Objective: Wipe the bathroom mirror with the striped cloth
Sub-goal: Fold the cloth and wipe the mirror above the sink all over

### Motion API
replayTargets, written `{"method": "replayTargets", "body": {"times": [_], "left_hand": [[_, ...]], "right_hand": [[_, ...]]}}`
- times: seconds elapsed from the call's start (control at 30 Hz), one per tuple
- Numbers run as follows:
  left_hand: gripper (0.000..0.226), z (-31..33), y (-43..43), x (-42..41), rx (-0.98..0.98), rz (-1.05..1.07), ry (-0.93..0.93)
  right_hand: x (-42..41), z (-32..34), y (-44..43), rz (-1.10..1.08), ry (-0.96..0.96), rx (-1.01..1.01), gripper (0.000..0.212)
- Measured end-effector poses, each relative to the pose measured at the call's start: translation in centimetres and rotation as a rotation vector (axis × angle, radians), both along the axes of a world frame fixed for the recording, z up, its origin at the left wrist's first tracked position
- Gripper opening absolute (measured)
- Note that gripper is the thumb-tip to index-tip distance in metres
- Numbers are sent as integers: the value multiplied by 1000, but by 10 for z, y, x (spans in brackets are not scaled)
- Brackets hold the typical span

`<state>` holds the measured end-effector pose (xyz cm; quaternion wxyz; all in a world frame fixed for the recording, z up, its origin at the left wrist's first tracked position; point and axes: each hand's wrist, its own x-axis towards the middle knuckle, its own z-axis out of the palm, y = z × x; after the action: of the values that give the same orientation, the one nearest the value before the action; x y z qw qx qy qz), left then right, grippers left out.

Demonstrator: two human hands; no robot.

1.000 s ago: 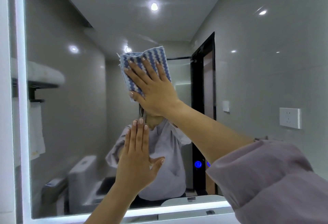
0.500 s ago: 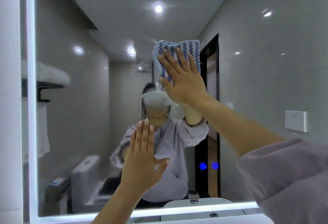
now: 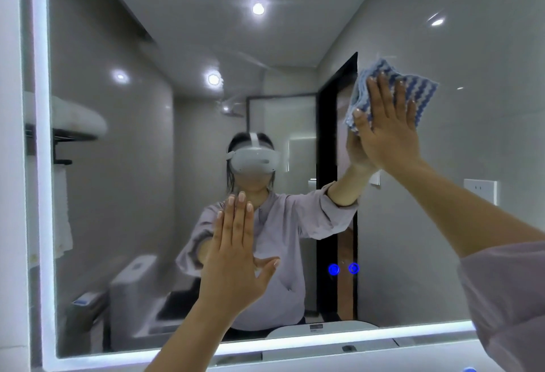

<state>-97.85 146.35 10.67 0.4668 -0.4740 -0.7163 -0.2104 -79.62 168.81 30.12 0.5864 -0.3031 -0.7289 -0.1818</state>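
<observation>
The right hand, with fingers straight and spread wide, presses the folded blue-and-white striped cloth flat against the large rectangular mirror with a lit white edge, at about two o'clock on the glass. The left hand lies flat on the glass near six o'clock, with fingers straight, and holds nothing.

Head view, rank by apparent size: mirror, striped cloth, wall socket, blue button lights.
1. mirror, fills most of the frame.
2. striped cloth, partly hidden under the right hand.
3. wall socket.
4. blue button lights, the two alike, each smallest.
</observation>
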Motion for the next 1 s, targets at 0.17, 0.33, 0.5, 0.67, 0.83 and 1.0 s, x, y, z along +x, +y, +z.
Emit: {"method": "replayTargets", "body": {"times": [0.17, 0.33, 0.5, 0.67, 0.83, 1.0], "left_hand": [[101, 0, 0, 1, -8, -7, -12], [102, 1, -1, 2, -4, -16, -22], [102, 2, -1, 3, -3, -28, -16], [103, 0, 0, 1, -13, -20, -16], [102, 1, 1, 1, -9, -22, -10], [99, 0, -1, 2, -11, -16, -23]], "right_hand": [[5, -5, 3, -10, 63, -61, 71], [-4, -5, -8, -22, 91, -96, 66], [-30, 0, -34, -2, 79, -89, 67], [-71, 8, -83, 65, -38, 116, 67], [-110, 15, -124, 92, -214, 238, 66], [-144, 5, -166, 97, -421, 410, 66]]}}
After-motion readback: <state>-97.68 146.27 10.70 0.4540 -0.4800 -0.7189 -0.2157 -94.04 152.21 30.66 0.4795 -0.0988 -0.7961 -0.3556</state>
